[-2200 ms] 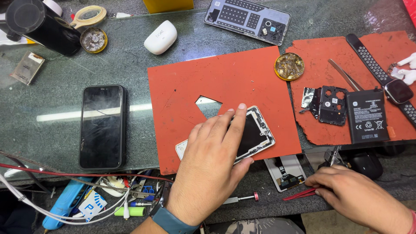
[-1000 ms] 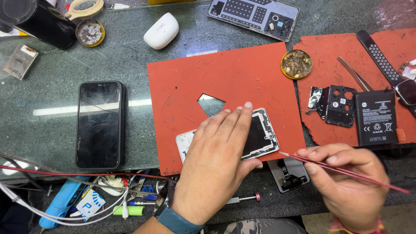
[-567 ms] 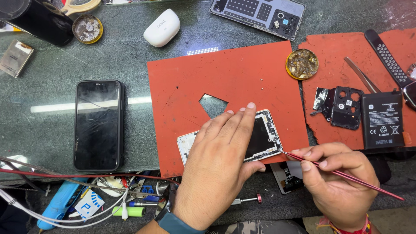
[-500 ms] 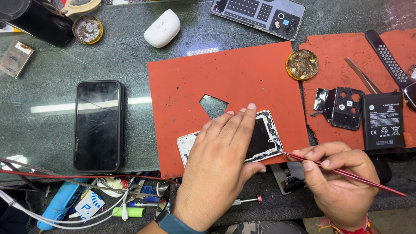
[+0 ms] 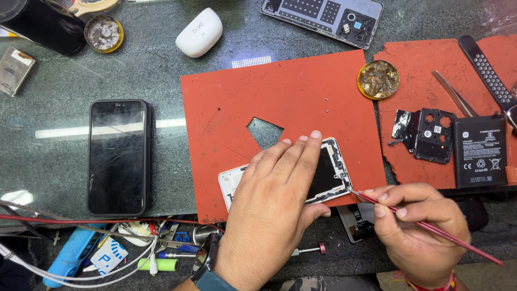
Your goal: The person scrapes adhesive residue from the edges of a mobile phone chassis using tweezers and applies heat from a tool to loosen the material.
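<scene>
An opened white phone frame [image 5: 333,171] lies on the big red mat [image 5: 280,102]. My left hand [image 5: 274,205] presses flat on it, fingers spread over its dark inside. My right hand [image 5: 417,229] pinches a thin red tool [image 5: 431,227] like a pen; the tool's tip touches the frame's lower right corner. A small red-capped screwdriver [image 5: 309,250] lies below the mat, near my left wrist.
A black phone [image 5: 118,156] lies at the left. A second red mat [image 5: 431,70] at the right holds a black battery [image 5: 479,152], a camera cover [image 5: 433,134], tweezers [image 5: 455,94] and a round tin [image 5: 378,79]. Cables and small tools [image 5: 107,253] crowd the near left edge.
My right hand picked up the thin red tool from the near edge and brought its tip to the phone frame's corner. My left hand stayed pressed on the frame.
</scene>
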